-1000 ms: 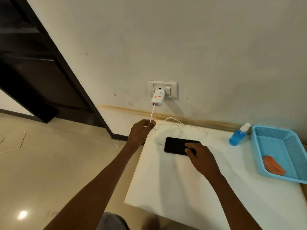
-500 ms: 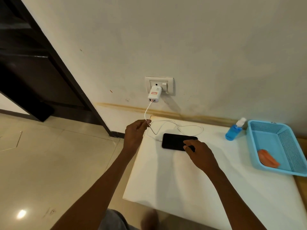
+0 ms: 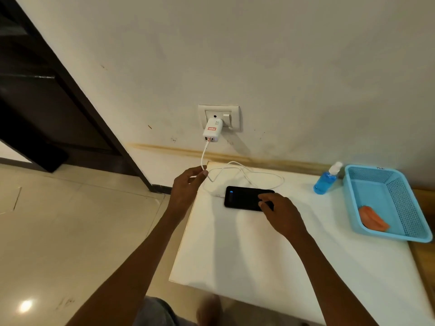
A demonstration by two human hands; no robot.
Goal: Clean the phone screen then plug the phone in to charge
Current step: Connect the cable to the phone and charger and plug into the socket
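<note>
Phone, a black glass-faced slab, lies flat at the far left of the white tabletop, long side across my view, with a small blue light glowing near its left end. My right hand covers its near right corner, so that corner is hidden; the fingertips rest on the screen, fingers curled and holding nothing. Whether the thin white charging cable is seated in the phone's left end I cannot make out: a pale connector sits just beside that edge, too small and washed out to judge.

My left hand is at about ten o'clock from the phone, off the table's left edge, thumb and forefinger pinched narrow on the cable just below the white plug-in charger. That charger sits in the white wall socket plate, at twelve o'clock from my left hand. From the pinch the cable loops loosely over the tabletop behind the phone.

At about three o'clock from the phone, well apart, stands a blue liquid pump bottle, just beside a light blue plastic mesh basket holding a folded orange cloth. The table's near edge and my forearms are cut off by the frame.
</note>
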